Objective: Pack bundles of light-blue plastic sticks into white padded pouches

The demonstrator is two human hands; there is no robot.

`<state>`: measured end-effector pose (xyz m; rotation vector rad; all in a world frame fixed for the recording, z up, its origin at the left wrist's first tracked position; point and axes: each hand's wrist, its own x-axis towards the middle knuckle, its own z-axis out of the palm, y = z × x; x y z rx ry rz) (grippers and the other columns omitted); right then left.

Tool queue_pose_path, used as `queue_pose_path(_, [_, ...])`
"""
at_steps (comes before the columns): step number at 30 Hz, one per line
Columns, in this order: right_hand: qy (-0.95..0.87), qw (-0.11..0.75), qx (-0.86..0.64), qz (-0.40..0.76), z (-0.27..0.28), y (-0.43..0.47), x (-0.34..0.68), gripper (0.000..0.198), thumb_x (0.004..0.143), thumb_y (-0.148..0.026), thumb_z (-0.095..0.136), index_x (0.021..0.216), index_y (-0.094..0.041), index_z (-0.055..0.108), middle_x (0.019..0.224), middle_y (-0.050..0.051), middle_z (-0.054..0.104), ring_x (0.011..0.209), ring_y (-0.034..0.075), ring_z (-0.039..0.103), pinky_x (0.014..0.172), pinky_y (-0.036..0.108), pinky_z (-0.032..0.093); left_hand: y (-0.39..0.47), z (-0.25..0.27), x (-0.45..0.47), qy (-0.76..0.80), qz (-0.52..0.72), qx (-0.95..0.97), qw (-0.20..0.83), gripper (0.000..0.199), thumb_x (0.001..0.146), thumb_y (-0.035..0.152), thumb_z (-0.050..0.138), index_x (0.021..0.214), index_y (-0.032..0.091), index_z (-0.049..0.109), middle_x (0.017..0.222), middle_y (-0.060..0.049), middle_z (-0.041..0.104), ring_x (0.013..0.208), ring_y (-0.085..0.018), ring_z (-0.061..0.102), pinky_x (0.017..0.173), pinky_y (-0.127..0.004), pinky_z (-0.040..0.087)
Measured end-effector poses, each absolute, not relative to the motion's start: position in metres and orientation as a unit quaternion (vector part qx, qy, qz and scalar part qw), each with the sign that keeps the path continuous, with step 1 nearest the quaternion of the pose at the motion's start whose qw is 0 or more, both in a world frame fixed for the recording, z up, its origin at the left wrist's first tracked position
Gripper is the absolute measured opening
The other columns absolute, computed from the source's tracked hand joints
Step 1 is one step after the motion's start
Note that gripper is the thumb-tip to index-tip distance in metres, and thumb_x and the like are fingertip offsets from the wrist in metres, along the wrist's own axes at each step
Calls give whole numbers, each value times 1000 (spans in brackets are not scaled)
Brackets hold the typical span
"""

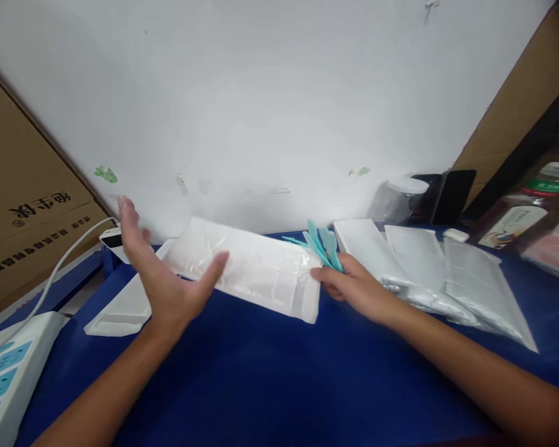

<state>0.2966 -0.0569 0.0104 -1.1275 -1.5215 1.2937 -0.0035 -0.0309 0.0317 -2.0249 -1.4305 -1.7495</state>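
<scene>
My right hand (356,287) pinches the end of a long white clear-wrapped packet (256,264). It also holds several flat teal plastic pieces (325,247) that fan upward; their exact kind is unclear. The packet slants above the blue table, its far end reaching behind my left hand (168,282). That hand is raised with thumb and fingers spread wide, the thumb overlapping the packet in view; whether it touches is unclear. Beneath and left of it lies another white packet (123,307).
Several filled clear-wrapped packets (479,279) lie at right on the blue table (242,385). A lidded jar (398,198), a dark phone (454,197) and a bottle (517,211) stand behind. A power strip (23,372) and a cardboard box (28,186) are at left.
</scene>
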Motion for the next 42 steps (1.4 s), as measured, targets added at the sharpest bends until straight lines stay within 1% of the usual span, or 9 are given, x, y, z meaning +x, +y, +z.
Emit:
queue_pose_path(2, [-592,398,-427,555,12,-59,298,39,93,-39,66,73,-24,36,62,-8,33,54,10,28,51,26,23,-31,38,-12,-403,-482,-772,97,137,60,59,99,167,44,16,180,-5,13,164,-49,5,128,-69,27])
queue_pose_path(4, [-586,371,-418,587,13,-62,297,35,92,-37,66,75,-24,38,62,-9,35,54,10,30,51,26,24,-35,40,-9,-343,-349,-871,47,142,53,70,97,168,39,21,175,-10,31,161,-52,20,128,-70,27])
queue_pose_path(8, [-583,331,-414,615,12,-64,292,27,89,-34,66,79,-23,43,62,-8,39,54,9,33,51,25,26,-48,31,10,-329,-175,-926,-64,140,64,79,86,172,33,9,161,-15,51,144,-47,50,120,-65,38])
queue_pose_path(12, [-577,335,-439,602,10,-59,294,24,88,-34,64,80,-24,44,62,-8,37,53,10,32,50,25,25,-52,18,18,-346,-159,-923,-46,129,66,68,87,168,27,20,158,-18,52,140,-47,52,116,-64,41])
queue_pose_path(16, [-688,341,-465,441,15,-57,301,23,97,-41,60,85,-22,54,72,-3,52,63,15,48,59,28,37,-48,16,15,-367,-172,-914,-34,93,73,43,81,154,26,41,142,-15,62,128,-42,60,105,-55,50])
queue_pose_path(22, [-791,202,-546,188,28,-61,318,50,104,-68,49,129,-24,50,84,2,68,71,24,62,62,32,39,-38,16,14,-393,-200,-897,-10,68,81,37,74,142,25,47,125,-11,67,111,-36,66,91,-48,53])
queue_pose_path(31, [-858,71,-509,8,31,-63,316,41,115,-38,28,91,-21,56,83,7,69,63,20,57,60,36,26,-33,10,15,-369,-192,-909,-21,68,80,29,73,144,24,50,120,-9,67,106,-33,62,90,-47,51])
queue_pose_path(37, [-885,110,-435,-121,30,-73,296,30,110,-29,41,97,-17,64,86,8,70,64,20,58,57,38,25,-45,5,30,-335,-226,-914,-32,68,80,26,73,144,21,48,123,-11,67,109,-33,61,96,-48,51])
queue_pose_path(42, [-898,282,-323,-99,39,-78,278,14,101,-16,52,101,-17,66,88,8,72,78,23,65,69,38,46,-51,1,40,-340,-288,-894,-39,65,80,24,74,140,23,49,124,-9,69,110,-31,64,96,-47,53])
